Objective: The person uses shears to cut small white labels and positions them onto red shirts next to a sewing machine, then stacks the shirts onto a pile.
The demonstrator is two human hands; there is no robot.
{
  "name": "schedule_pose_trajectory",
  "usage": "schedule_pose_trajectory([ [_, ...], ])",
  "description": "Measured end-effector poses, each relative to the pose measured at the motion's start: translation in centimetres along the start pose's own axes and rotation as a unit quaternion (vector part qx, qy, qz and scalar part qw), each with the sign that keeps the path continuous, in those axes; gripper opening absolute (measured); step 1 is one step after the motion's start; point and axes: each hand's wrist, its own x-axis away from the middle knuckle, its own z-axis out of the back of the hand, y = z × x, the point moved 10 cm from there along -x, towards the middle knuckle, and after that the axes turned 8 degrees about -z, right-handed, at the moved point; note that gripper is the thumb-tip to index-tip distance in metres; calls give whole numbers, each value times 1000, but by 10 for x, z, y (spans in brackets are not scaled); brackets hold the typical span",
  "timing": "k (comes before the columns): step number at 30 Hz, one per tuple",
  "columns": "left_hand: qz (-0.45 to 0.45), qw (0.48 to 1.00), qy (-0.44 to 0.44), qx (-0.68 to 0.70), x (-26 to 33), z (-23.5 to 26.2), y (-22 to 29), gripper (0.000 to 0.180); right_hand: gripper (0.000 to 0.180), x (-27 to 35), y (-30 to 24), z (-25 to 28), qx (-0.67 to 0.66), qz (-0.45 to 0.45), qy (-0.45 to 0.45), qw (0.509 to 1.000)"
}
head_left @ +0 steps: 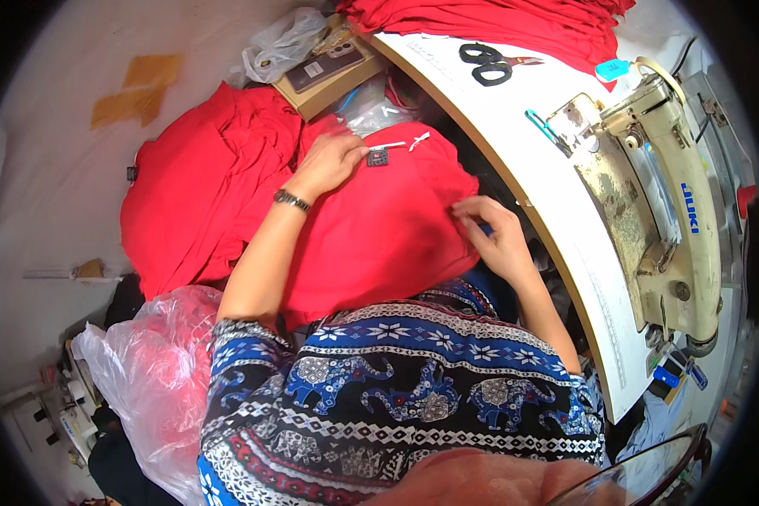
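A red garment (379, 228) lies spread over my lap. My left hand (329, 160) rests on its far edge, fingers pinching a small dark label (378, 157) with a white tag (419, 139) beside it. My right hand (493, 232) grips the garment's right edge, fingers closed on a fold of the cloth. A wristwatch (291, 200) sits on my left wrist.
A pile of red fabric (202, 185) lies to the left, more red cloth (497, 25) at the top. A white sewing table (531, 169) carries a cream sewing machine (658, 194) and black scissors (485, 63). A plastic bag (156, 371) sits lower left, a cardboard box (329, 72) beyond.
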Motion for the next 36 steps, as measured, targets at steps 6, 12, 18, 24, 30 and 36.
schedule_pose_trajectory([
  [6, -93, 994, -25, 52, 30, 19, 124, 14, 27, -53, -80, -26, -186, -15, -82, 979],
  [12, -21, 984, -169, -47, 50, 50, 98, 35, 15, -67, -120, 33, -68, 102, 19, 992],
  [18, -56, 991, 32, -115, 67, 106, 130, 36, 25, -34, -101, 105, -54, 136, 193, 970],
  [24, 23, 998, -32, -41, 58, 24, 100, 30, 35, 14, 23, 4, 144, -153, -33, 977],
  [30, -78, 994, 77, 4, 53, 20, 116, 15, 33, 17, -28, 16, 116, 26, 149, 982],
  [36, -151, 984, 85, -35, 55, 43, 184, 13, 16, -7, -14, 3, -145, -46, 160, 975],
])
